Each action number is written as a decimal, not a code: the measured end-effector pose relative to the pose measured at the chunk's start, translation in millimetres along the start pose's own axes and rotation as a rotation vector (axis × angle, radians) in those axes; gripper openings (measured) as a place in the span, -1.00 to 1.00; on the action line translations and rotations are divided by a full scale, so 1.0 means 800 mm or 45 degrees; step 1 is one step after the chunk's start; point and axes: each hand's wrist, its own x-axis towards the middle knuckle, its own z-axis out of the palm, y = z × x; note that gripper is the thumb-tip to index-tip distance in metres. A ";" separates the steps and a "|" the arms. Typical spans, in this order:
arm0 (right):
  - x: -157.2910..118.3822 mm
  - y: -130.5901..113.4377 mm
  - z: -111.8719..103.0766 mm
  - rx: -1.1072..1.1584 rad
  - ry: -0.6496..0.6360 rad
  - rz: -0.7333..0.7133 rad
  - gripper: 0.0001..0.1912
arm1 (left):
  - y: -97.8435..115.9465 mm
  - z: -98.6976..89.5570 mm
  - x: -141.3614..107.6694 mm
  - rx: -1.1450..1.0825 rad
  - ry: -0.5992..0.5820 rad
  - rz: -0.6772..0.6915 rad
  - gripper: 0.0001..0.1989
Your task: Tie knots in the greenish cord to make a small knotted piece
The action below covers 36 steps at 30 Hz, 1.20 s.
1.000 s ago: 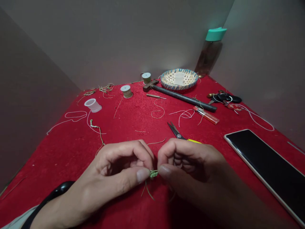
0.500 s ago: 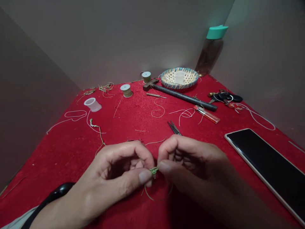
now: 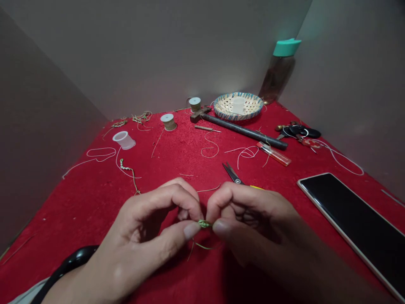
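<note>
A small piece of knotted green cord is stretched between my two hands, low in the middle of the view. My left hand pinches its left end between thumb and forefinger. The right end sits in the pinch of my right hand. Thin loose cord ends hang below the knots. Just beyond my right hand lies a pair of scissors, blades apart, its yellow handle partly covered by that hand.
Behind the hands lie a hammer, an awl, a lighter and thread spools. A woven basket, bottle and keys are farther back. A plastic cup stands left, a phone right.
The knotted cord has turned and risen slightly between my fingers, and its loose end has swung rightward. More of the scissors shows, including the yellow handle.
</note>
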 end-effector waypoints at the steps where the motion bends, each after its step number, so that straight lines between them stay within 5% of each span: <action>1: 0.001 0.001 -0.001 0.015 -0.007 0.011 -0.88 | 0.001 0.000 0.000 0.001 -0.003 0.025 -0.91; 12: 0.005 0.011 0.004 -0.178 0.107 -0.280 -0.82 | -0.004 0.005 0.001 -0.266 -0.060 -0.116 -0.89; 24: 0.011 0.017 -0.002 0.173 -0.018 -0.113 -0.88 | 0.001 0.003 -0.003 -0.123 -0.084 -0.156 -0.86; 36: 0.003 0.009 0.000 -0.130 0.050 -0.162 -0.87 | 0.004 0.006 0.002 0.051 -0.027 -0.100 -0.91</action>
